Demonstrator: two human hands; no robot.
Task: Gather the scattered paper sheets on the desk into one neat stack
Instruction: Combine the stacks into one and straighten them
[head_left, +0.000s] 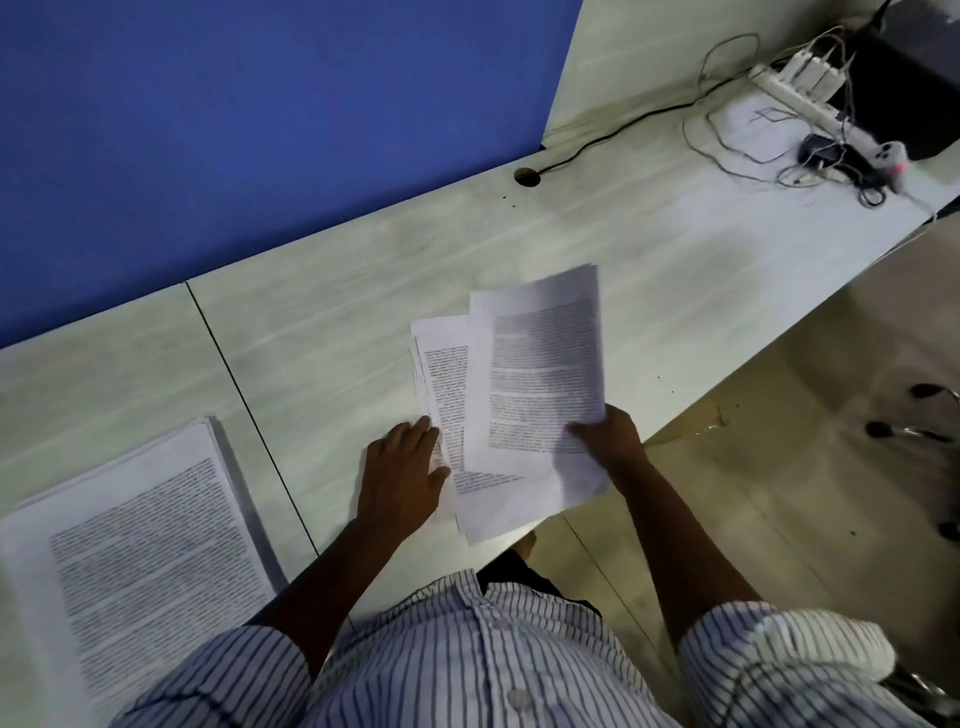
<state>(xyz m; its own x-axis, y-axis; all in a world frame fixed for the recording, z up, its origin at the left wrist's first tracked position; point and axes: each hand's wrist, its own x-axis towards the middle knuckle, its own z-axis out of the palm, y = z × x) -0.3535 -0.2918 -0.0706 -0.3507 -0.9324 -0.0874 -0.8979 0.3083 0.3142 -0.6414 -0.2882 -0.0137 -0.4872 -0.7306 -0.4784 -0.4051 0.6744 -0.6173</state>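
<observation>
On the desk near its front edge, the right hand pinched a few printed sheets by their lower corner — thumb on top. The left hand pressed flat, fingers straight, on loose pages under them. A thick stack lay well apart, left.

The printed sheets are white, patterned with blocks of dense black text lines. The same white ground and black line pattern is seen on the paper stack at the left. The desk is finished in pale grey-green, marked with faint lighter grain streaks. The partition panel is coloured a uniform blue. The shirt is patterned with narrow dark blue stripes on white. The power strip is white, and the cable across the desk is black. The floor is tiled in beige.
</observation>
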